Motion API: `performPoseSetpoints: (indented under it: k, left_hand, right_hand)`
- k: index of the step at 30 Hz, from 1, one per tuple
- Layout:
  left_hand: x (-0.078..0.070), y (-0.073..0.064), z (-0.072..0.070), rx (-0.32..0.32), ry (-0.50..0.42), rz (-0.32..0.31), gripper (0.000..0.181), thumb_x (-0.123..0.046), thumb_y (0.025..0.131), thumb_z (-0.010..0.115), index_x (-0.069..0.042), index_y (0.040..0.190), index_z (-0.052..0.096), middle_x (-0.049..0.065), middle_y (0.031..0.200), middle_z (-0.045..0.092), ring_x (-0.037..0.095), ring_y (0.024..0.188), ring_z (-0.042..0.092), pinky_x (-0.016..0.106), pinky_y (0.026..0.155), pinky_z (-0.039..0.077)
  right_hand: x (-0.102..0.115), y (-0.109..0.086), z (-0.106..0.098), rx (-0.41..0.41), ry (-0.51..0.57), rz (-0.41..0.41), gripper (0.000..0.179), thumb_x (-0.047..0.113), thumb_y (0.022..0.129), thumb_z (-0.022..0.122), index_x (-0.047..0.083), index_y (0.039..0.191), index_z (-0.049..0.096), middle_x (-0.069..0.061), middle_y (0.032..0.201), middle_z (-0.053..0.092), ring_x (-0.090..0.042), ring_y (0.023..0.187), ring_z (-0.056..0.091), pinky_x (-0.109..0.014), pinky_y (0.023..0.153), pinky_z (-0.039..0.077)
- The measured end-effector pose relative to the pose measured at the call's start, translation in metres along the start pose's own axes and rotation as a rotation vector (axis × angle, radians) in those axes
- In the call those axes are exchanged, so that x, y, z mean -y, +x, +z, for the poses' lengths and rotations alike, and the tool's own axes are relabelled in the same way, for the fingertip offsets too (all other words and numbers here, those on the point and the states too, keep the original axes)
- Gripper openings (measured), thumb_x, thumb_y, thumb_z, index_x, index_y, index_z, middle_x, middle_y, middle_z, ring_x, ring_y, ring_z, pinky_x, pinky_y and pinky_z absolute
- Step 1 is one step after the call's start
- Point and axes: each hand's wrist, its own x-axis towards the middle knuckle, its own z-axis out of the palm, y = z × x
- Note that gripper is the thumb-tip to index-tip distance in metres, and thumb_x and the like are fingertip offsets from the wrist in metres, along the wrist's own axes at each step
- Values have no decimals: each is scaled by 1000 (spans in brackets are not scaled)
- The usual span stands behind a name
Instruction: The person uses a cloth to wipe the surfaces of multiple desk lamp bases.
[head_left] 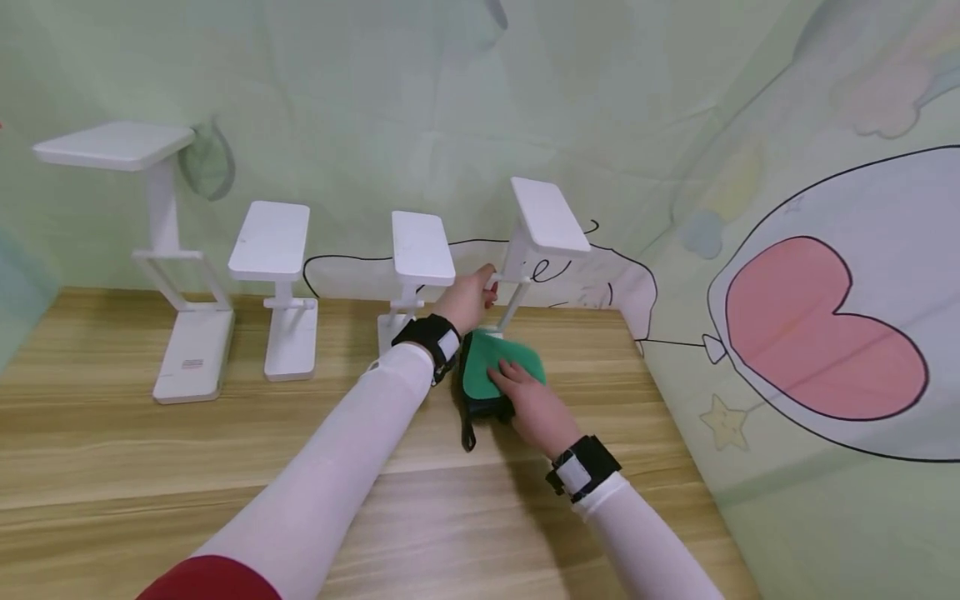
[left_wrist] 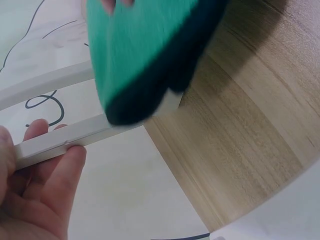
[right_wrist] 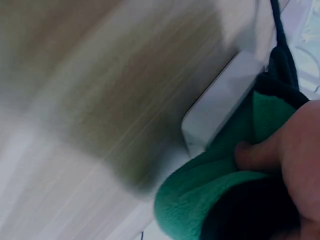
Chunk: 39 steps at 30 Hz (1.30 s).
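Observation:
A white folding stand (head_left: 550, 218) with a tilted top plate stands rightmost in the row. My left hand (head_left: 467, 302) holds it by its hinged leg; in the left wrist view the thumb and fingers pinch a thin white bar (left_wrist: 60, 142). A green cloth (head_left: 483, 373) with dark edging and a dark hanging loop lies over the stand's base. My right hand (head_left: 542, 417) grips the cloth from the right side. In the right wrist view its thumb presses into the green fabric (right_wrist: 200, 182), beside the white base (right_wrist: 220, 100), which is partly covered.
To the left stand three more white folding stands: a tall one (head_left: 116, 143), a lower one (head_left: 270, 237) and one beside my left wrist (head_left: 422, 246). All rest on a wood-grain table (head_left: 300, 467). A printed fabric backdrop (head_left: 375, 108) closes off the back and right.

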Motion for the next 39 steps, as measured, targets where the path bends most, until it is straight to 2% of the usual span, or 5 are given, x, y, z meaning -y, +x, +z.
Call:
performPoseSetpoints:
  k: [6, 10, 21, 27, 39]
  left_hand:
    - [1, 1, -2, -9, 2, -8, 16, 0, 108, 60, 1, 124, 59, 16, 99, 70, 20, 81, 61, 30, 73, 46]
    - [-2, 0, -3, -17, 10, -16, 19, 1, 108, 60, 1, 127, 60, 11, 97, 68, 20, 83, 63, 30, 74, 47]
    - [-4, 0, -1, -26, 20, 3, 11, -1, 108, 61, -3, 119, 58, 15, 95, 71, 19, 80, 62, 31, 74, 47]
    - [-7, -1, 0, 0, -6, -1, 11, -2, 109, 59, -2, 120, 57, 17, 99, 70, 19, 81, 61, 30, 74, 47]
    - [-4, -3, 0, -6, 4, -20, 14, -1, 109, 60, -2, 123, 58, 13, 99, 68, 19, 83, 62, 32, 76, 49]
  right_hand:
    - [18, -21, -8, 33, -52, -57, 74, -25, 84, 67, 5, 151, 60, -20, 157, 54, -42, 145, 49, -44, 89, 60]
    - [29, -22, -9, 72, -60, -88, 76, -22, 85, 69, 9, 153, 59, -16, 160, 51, -37, 148, 48, -42, 93, 59]
    - [19, 24, 2, 86, 53, -163, 84, -30, 79, 56, 8, 154, 57, -16, 163, 48, -37, 153, 40, -48, 119, 40]
    - [0, 38, 8, 16, 77, -118, 82, -28, 82, 66, 8, 155, 56, -16, 164, 45, -34, 153, 41, -46, 119, 39]
    - [-9, 5, 4, -12, 65, -42, 83, -30, 79, 57, 3, 154, 55, -22, 163, 45, -42, 153, 39, -51, 115, 43]
